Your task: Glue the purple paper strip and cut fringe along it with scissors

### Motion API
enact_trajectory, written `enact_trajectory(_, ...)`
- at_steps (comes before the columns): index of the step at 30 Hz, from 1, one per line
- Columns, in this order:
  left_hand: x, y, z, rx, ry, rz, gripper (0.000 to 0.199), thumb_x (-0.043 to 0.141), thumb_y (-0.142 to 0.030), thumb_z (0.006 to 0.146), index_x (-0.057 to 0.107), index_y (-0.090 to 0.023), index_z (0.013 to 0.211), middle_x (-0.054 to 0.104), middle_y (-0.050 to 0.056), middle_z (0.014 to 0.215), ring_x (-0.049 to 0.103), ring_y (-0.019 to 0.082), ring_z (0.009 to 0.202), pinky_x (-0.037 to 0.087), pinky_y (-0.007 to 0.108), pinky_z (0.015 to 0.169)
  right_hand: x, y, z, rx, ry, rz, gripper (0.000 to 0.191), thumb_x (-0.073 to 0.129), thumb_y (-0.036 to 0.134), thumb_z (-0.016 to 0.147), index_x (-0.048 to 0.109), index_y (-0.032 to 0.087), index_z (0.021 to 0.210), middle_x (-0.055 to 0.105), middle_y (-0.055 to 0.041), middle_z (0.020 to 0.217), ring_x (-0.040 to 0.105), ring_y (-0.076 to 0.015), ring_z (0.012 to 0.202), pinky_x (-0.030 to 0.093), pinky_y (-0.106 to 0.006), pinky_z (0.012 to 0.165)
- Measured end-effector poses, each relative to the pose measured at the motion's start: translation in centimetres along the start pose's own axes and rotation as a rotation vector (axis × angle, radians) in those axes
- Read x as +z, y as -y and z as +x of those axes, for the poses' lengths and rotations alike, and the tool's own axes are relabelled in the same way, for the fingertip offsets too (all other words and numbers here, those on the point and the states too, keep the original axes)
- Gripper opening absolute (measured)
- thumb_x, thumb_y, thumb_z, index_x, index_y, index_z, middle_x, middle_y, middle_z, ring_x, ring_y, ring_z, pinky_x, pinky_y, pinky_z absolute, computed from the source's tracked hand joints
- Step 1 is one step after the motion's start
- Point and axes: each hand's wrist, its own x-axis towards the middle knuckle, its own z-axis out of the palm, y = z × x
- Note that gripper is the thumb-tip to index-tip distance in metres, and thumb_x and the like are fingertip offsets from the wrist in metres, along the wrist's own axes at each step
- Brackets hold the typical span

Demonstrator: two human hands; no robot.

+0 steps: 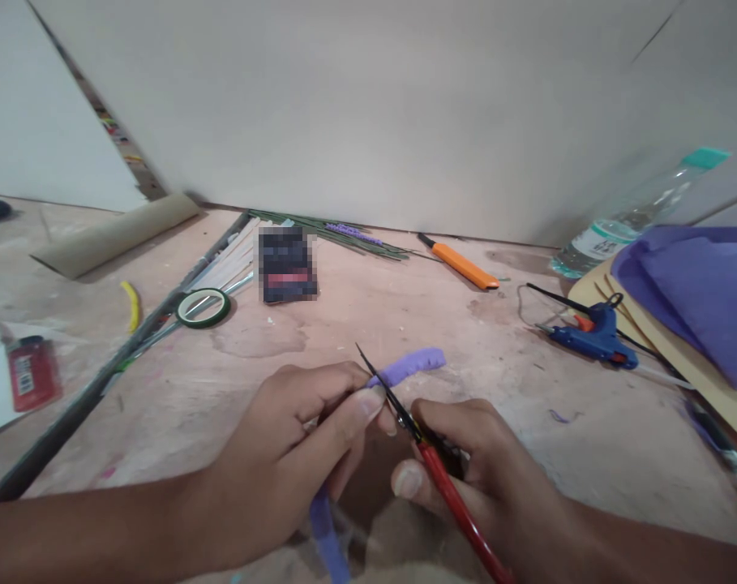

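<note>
Between thumb and fingers, my left hand (307,438) pinches a strip of purple paper (410,367). One end of the strip sticks out to the right past the fingertips, and a length hangs below the hand. My right hand (483,462) is closed around red-handled scissors (450,495). The dark blades are parted and point up and left, with one blade lying across the strip beside my left thumb.
Behind are green tape (203,308), green stems (356,239), an orange cutter (465,266) and a pixelated dark item (288,264). A blue glue gun (596,337), bottle (611,227) and purple sheets (702,284) lie right; a cardboard tube (122,235) and red container (33,373) left.
</note>
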Motion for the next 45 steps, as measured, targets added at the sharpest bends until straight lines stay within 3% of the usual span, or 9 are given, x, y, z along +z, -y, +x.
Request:
enact_trajectory(8, -0.07, -0.18, 0.18, -0.006, -0.022, -0.047, 0.051, 0.059, -0.042, 0.112, 0.061, -0.019, 0.067, 0.059, -0.002, 0.059, 0.052, 0.009, 0.052, 0.04, 0.016, 0.044, -0.01, 0.37, 0.27, -0.02, 0.026, 0.128, 0.047, 0.078, 0.057, 0.099, 0.057, 0.021, 0.076, 0.05, 0.0037, 0.072, 0.042, -0.0137, 0.066, 0.038, -0.028, 0.062)
enact_trajectory(12, -0.08, -0.01, 0.29, -0.046, -0.007, -0.178, 0.038, 0.064, -0.044, 0.109, 0.07, -0.018, 0.082, 0.059, -0.003, 0.06, 0.051, 0.01, 0.052, 0.04, 0.017, 0.046, -0.17, 0.46, 0.3, 0.022, 0.039, 0.204, 0.051, 0.081, 0.064, 0.097, 0.061, 0.021, 0.08, 0.059, -0.0004, 0.079, 0.054, -0.0182, 0.074, 0.047, -0.031, 0.07)
enact_trajectory(15, -0.07, 0.08, 0.32, -0.043, -0.011, -0.169, 0.039, 0.063, -0.043, 0.109, 0.068, -0.017, 0.081, 0.059, -0.003, 0.061, 0.051, 0.01, 0.054, 0.039, 0.016, 0.048, -0.24, 0.49, 0.26, 0.004, 0.038, 0.229, 0.048, 0.081, 0.064, 0.097, 0.065, 0.021, 0.083, 0.068, -0.0036, 0.087, 0.063, -0.0213, 0.081, 0.052, -0.034, 0.077)
enact_trajectory(18, -0.08, 0.19, 0.29, -0.04, 0.003, -0.147, 0.035, 0.061, -0.041, 0.11, 0.068, -0.018, 0.084, 0.058, -0.004, 0.062, 0.051, 0.009, 0.052, 0.037, 0.016, 0.046, -0.23, 0.57, 0.2, 0.01, 0.054, 0.234, 0.048, 0.081, 0.063, 0.098, 0.067, 0.02, 0.083, 0.066, -0.0021, 0.082, 0.067, -0.0225, 0.084, 0.054, -0.034, 0.081)
enact_trajectory(23, -0.22, 0.37, 0.4, 0.042, 0.022, -0.088, 0.037, 0.056, -0.036, 0.113, 0.066, -0.019, 0.082, 0.058, -0.005, 0.058, 0.049, 0.008, 0.049, 0.033, 0.015, 0.043, -0.18, 0.58, 0.19, -0.03, 0.062, 0.273, 0.041, 0.083, 0.057, 0.099, 0.071, 0.02, 0.089, 0.069, -0.0014, 0.088, 0.061, -0.0179, 0.079, 0.052, -0.03, 0.076)
enact_trajectory(29, -0.3, 0.28, 0.47, 0.063, 0.011, -0.045, 0.037, 0.056, -0.035, 0.113, 0.067, -0.019, 0.081, 0.06, -0.004, 0.057, 0.05, 0.009, 0.048, 0.033, 0.016, 0.042, -0.2, 0.36, 0.13, 0.011, 0.056, 0.206, 0.054, 0.078, 0.069, 0.097, 0.063, 0.021, 0.078, 0.068, -0.0037, 0.083, 0.063, -0.0206, 0.078, 0.054, -0.034, 0.078)
enact_trajectory(34, -0.22, 0.25, 0.3, 0.073, 0.009, -0.052, 0.038, 0.055, -0.034, 0.113, 0.066, -0.02, 0.08, 0.059, -0.005, 0.056, 0.049, 0.008, 0.047, 0.034, 0.015, 0.043, -0.17, 0.34, 0.1, 0.03, 0.037, 0.191, 0.058, 0.082, 0.068, 0.094, 0.055, 0.021, 0.072, 0.058, -0.0001, 0.075, 0.051, -0.0167, 0.07, 0.045, -0.031, 0.066)
enact_trajectory(39, -0.26, 0.4, 0.35, 0.088, -0.043, -0.081, 0.036, 0.058, -0.035, 0.113, 0.067, -0.02, 0.081, 0.057, -0.007, 0.053, 0.046, 0.008, 0.044, 0.031, 0.016, 0.041, -0.23, 0.39, -0.03, 0.017, 0.071, 0.271, 0.045, 0.083, 0.061, 0.097, 0.065, 0.021, 0.086, 0.065, -0.0028, 0.086, 0.06, -0.0207, 0.083, 0.051, -0.031, 0.073)
enact_trajectory(45, -0.22, 0.56, 0.34, 0.088, -0.058, -0.079, 0.03, 0.058, -0.03, 0.11, 0.071, -0.019, 0.085, 0.06, -0.006, 0.055, 0.049, 0.007, 0.044, 0.032, 0.014, 0.041, -0.22, 0.28, -0.18, -0.061, 0.101, 0.215, 0.034, 0.082, 0.051, 0.1, 0.067, 0.022, 0.093, 0.058, 0.002, 0.081, 0.051, -0.0162, 0.074, 0.045, -0.028, 0.069)
